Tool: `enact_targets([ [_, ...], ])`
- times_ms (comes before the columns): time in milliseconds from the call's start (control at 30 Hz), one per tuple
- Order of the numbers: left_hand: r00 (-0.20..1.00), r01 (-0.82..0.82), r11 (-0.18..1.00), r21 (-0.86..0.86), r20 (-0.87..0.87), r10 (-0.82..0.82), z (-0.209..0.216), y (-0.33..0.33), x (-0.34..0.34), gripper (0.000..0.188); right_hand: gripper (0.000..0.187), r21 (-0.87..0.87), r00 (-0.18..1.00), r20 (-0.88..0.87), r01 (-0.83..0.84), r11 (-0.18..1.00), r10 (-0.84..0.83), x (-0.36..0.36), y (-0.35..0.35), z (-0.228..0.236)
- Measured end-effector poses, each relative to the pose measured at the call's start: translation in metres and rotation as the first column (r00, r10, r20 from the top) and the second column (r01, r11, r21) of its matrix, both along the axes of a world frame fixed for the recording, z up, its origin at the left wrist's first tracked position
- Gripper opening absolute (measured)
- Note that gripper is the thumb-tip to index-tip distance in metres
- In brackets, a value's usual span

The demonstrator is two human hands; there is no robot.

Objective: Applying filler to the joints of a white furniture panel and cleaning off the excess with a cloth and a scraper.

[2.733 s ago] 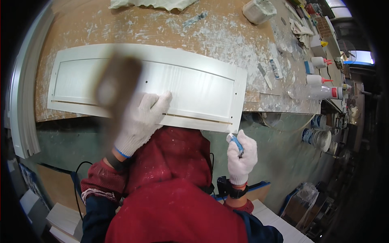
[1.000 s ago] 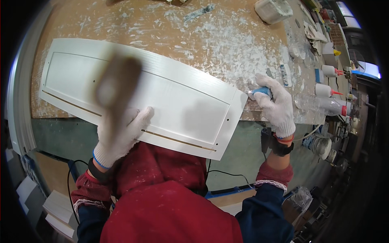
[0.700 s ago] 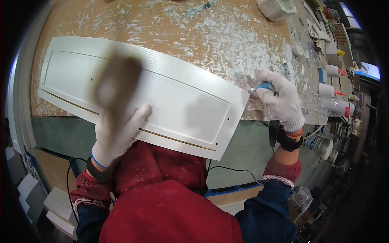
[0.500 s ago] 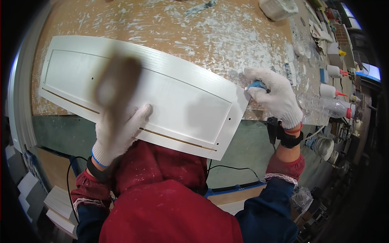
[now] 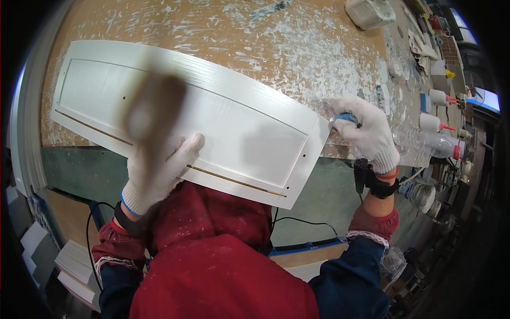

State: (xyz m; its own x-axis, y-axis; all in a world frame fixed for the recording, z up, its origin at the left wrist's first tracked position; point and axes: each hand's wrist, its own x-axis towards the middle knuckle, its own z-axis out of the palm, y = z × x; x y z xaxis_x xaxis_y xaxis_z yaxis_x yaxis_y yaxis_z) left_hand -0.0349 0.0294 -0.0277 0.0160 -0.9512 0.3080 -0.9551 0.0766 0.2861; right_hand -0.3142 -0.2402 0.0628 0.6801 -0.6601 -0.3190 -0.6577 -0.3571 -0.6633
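Observation:
A long white panel (image 5: 234, 114) with a recessed centre, small dark holes and a thin brown slot along its near edge lies slanted across the work table. On its near part rests my left hand (image 5: 154, 173) in a white knit glove, one digit stretched over the surface. A dark blurred patch covers the other fingers of that hand. At the panel's right end, my gloved right hand (image 5: 366, 127) is closed around a small blue tool (image 5: 346, 117). The tool touches or nearly touches the panel's edge; its exact kind is hidden by the fingers.
The brown table top (image 5: 212, 32) is smeared with white. To the right are a white tub (image 5: 370, 13), squeeze bottles with red tips (image 5: 431, 122) and a clear plastic bottle (image 5: 425, 142). Stacked white boards (image 5: 79, 266) stand at the lower left. A black cable (image 5: 305, 219) hangs below the table.
My right hand with the blue tool has shifted slightly down and right along the panel's end. My left hand stays on the panel. The whole view has moved a little.

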Motion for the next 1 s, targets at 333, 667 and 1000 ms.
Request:
enact_targets([
  [333, 1.000, -0.020, 1.000, -0.020, 0.005, 0.020, 0.000, -0.001, -0.001, 0.043, 0.031, -0.178, 0.997, -0.006, -0.074, 0.981, 0.074, 0.000, 0.004, 0.000],
  [667, 1.000, -0.009, 0.999, -0.032, -0.005, 0.009, 0.000, -0.002, 0.000, 0.044, 0.025, -0.154, 0.989, -0.065, -0.139, 0.978, 0.130, 0.015, 0.001, 0.001],
  [1000, 0.999, -0.004, 1.000, -0.004, 0.050, 0.004, -0.001, -0.002, -0.001, 0.041, 0.028, -0.221, 0.992, -0.102, -0.094, 0.971, 0.073, -0.001, 0.010, 0.012],
])
